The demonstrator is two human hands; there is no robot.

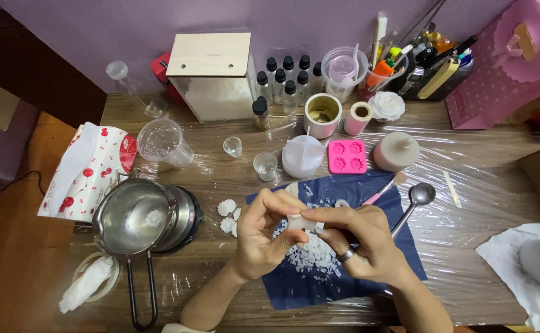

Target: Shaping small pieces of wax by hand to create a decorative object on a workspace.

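Observation:
Both hands meet over a dark blue sheet (399, 243) strewn with white wax flakes (310, 253). My left hand (261, 237) and my right hand (356, 237), which wears a ring, pinch a small white wax piece (298, 222) between their fingertips. A few white flower-shaped wax pieces (227, 216) lie just left of the sheet. A metal spoon (415, 203) and a pink-handled tool (384, 188) rest on the sheet's right side.
A steel pot (131, 219) with a long handle sits on a small burner at left, beside a tissue pack (88, 172). Behind are a pink silicone mould (347, 156), cups, small black-capped bottles (285, 77), a wooden box (211, 74) and a pen holder. White cloth (529, 271) lies at right.

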